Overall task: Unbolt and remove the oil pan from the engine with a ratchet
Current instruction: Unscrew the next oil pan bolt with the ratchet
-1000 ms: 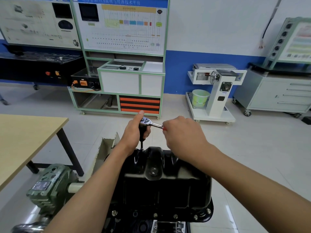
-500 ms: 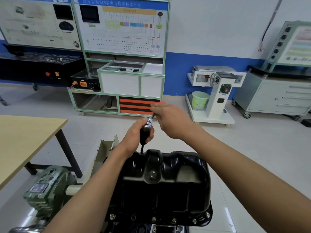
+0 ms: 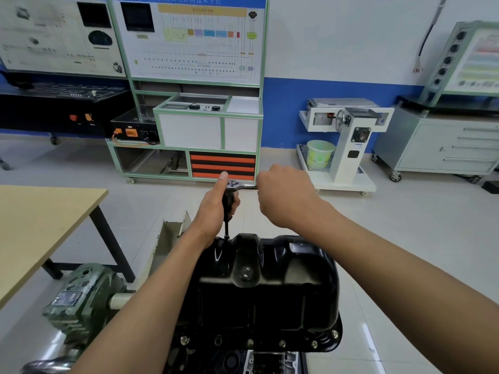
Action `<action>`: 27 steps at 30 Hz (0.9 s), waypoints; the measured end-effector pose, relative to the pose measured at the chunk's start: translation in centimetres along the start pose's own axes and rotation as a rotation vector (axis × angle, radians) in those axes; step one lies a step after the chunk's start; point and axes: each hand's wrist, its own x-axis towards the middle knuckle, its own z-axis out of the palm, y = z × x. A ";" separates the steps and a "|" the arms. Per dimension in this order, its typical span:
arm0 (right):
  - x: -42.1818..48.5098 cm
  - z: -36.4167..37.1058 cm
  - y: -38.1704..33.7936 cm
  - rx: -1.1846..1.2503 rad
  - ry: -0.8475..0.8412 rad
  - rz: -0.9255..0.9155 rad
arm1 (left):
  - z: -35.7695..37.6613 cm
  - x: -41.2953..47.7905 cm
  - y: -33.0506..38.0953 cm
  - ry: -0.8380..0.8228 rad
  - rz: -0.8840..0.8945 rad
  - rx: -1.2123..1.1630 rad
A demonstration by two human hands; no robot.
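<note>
nearest to me, at the bottom edge, a bit of the engine (image 3: 237, 360) shows under the oil pan (image 3: 270, 300), which sits on top of it with its black, glossy belly facing up. along the pan's near flange i can see a row of bolts (image 3: 282, 343) seated in their holes, and there is a plug (image 3: 245, 271) in the recess near the middle of the pan. to my left of the engine is a green gearbox (image 3: 81, 300) with a pale shaft running toward the engine, and behind it a beige metal plate (image 3: 167, 244) stands on edge. both my forearms reach out over the pan. my left hand (image 3: 213, 209) is wrapped round the black extension bar (image 3: 226, 228), fingers curled about its thick upper part and thumb pointing up beside the tool's head; the thin lower end of the bar stands almost upright and meets the pan's far rim. the ratchet (image 3: 240, 184) sits on top of that bar with its chrome shaft lying about level and pointing to my right, and my right hand (image 3: 283, 198) is clenched in a fist round its handle, which is hidden inside the fist. further left is a wooden table (image 3: 40, 225) on dark legs. beyond my hands, across the pale tiled floor, stands a green-framed training bench (image 3: 189, 125) with orange drawers (image 3: 222, 166) low down and a printed diagram board above. to its right is a white stand (image 3: 345, 141) with a handwheel and a green bucket (image 3: 320, 153) on its base, then a grey cabinet (image 3: 442, 141) on castors against the blue-banded wall.
</note>
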 end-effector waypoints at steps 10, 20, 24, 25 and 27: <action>-2.2 -1.5 -2.4 0.224 -0.147 -0.040 | -0.1 0.2 -0.6 0.043 -0.002 -0.031; -0.8 -0.7 0.6 0.009 -0.063 -0.058 | -0.2 -0.5 -0.3 -0.172 0.110 0.071; 1.0 0.9 1.2 0.008 -0.012 -0.056 | -0.1 -0.5 -0.4 -0.239 0.111 0.106; 1.6 1.4 1.4 0.043 -0.001 -0.088 | 0.0 -0.5 -0.4 -0.245 0.100 0.100; 2.5 2.3 1.7 0.132 -0.003 -0.171 | -0.2 -0.5 -0.4 -0.266 0.097 0.085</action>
